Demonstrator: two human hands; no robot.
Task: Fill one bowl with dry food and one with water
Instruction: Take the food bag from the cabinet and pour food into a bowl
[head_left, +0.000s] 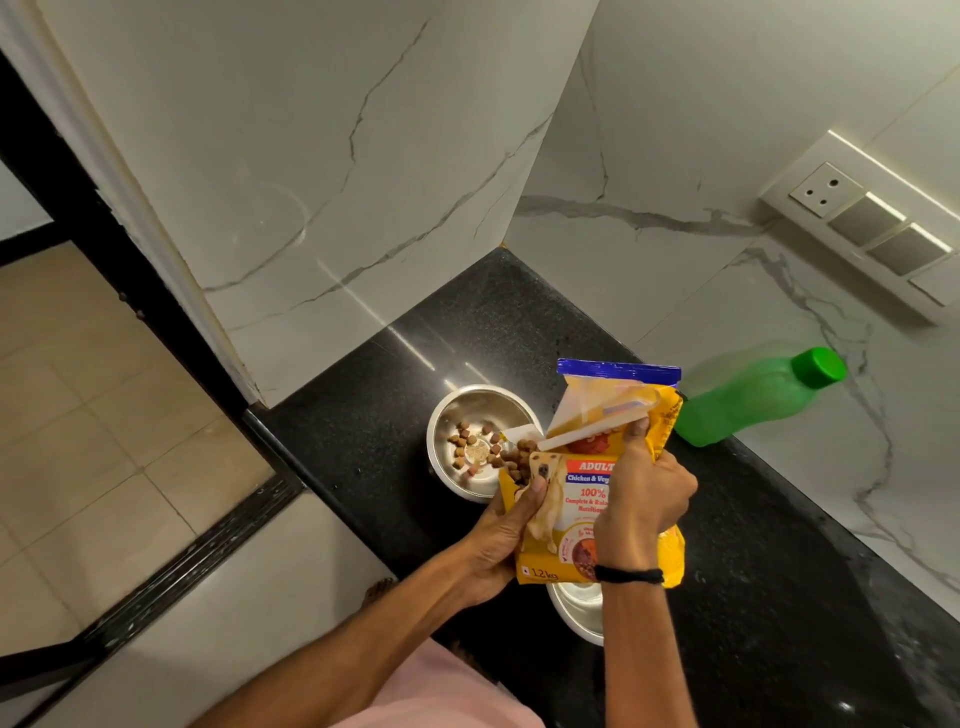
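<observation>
- Nearest us, a second round steel bowl (576, 610) sits on the black polished stone worktop (363, 415), half hidden beneath the pouch. The little we see of it looks empty, so we judge it is kept for the water.
- Above it, the left hand (496, 538) grips the lower side of the yellow dog-food pouch (576, 504). Its thumb lies on the printed front and its fingers curl behind, bearing the weight.
- The right hand (644, 493), a black band at its wrist, pinches the pouch's upper edge near the open mouth, fingers curled round the fold. We think this steers the tilt.
- The pouch leans leftward, so brown kibble (519, 460) gathers at its mouth, just over the rim of the farther round steel bowl (483, 402). That bowl holds only a thin scatter of pieces, so we judge the filling has barely begun.
- Beyond, to the right, a translucent green plastic bottle (753, 402) stands capped by the white marble wall (675, 260), apart from both bowls. It is presumably the water.
</observation>
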